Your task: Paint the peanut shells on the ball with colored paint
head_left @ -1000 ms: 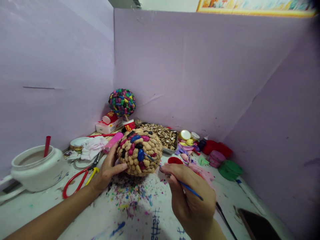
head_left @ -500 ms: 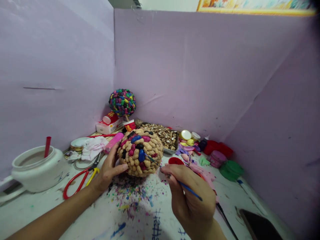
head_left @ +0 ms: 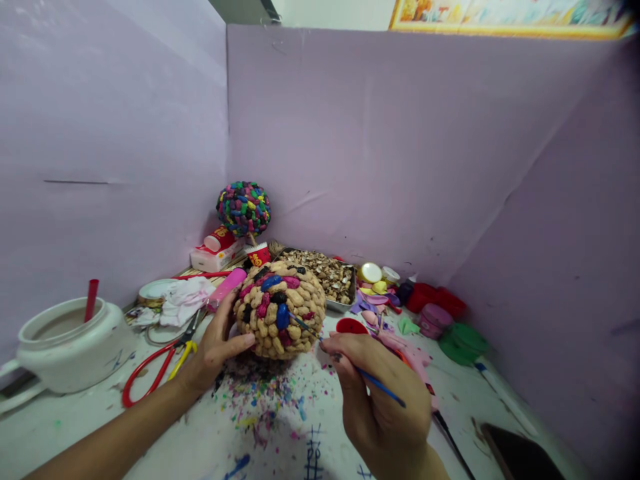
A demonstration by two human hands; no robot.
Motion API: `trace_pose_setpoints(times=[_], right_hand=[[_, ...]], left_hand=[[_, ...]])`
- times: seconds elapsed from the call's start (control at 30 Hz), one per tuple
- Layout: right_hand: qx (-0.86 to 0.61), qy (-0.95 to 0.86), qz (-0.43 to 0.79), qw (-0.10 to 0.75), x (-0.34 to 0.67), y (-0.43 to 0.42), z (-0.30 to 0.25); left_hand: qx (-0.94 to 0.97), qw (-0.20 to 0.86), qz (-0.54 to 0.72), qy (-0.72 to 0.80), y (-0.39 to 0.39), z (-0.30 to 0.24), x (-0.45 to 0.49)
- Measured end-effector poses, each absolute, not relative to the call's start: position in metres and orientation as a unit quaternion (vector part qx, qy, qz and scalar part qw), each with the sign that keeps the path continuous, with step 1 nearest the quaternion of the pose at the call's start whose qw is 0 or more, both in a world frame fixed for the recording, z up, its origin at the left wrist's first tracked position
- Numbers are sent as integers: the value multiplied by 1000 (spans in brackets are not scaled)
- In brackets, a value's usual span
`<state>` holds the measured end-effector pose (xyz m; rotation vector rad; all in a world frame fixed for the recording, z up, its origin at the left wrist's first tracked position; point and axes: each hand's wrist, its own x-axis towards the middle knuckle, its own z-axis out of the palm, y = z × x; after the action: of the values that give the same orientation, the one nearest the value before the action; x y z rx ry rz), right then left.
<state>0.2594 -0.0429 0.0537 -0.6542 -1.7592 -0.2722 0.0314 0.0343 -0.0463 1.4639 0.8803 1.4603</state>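
A ball covered in peanuts (head_left: 305, 300) sits on the table, mostly bare tan with some shells painted blue, magenta and black. My left hand (head_left: 215, 350) grips its left side, thumb in front and the other fingers partly hidden behind. Between the fingertips of my right hand (head_left: 387, 387) is a thin paintbrush with a blue handle (head_left: 384, 389). Its bristle tip touches or nearly touches a blue peanut (head_left: 283, 316) on the ball's front. Dried paint specks lie under the ball.
Scissors (head_left: 149, 379) and a white pot (head_left: 75, 350) are at left. Behind stand a painted ball on a stick (head_left: 244, 208) and a tray of shells (head_left: 345, 305). Paint lids, a red cap (head_left: 351, 325), a green tub (head_left: 463, 343) and a phone (head_left: 520, 453) lie right.
The view has tilted slightly, so the scene sits a little lower in the back. Both hands keep their grips, and the brush stays at the same blue peanut.
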Motion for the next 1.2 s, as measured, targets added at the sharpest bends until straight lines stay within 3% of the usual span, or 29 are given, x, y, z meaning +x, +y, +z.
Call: trace_pose_setpoints(times=[0.93, 1.2], right_hand=[[-308, -737, -118, 590, 261, -48, 56], [-413, -641, -143, 631, 292, -46, 65]], left_hand=[[559, 465, 594, 345, 34, -46, 32], [558, 479, 593, 327, 33, -41, 35]])
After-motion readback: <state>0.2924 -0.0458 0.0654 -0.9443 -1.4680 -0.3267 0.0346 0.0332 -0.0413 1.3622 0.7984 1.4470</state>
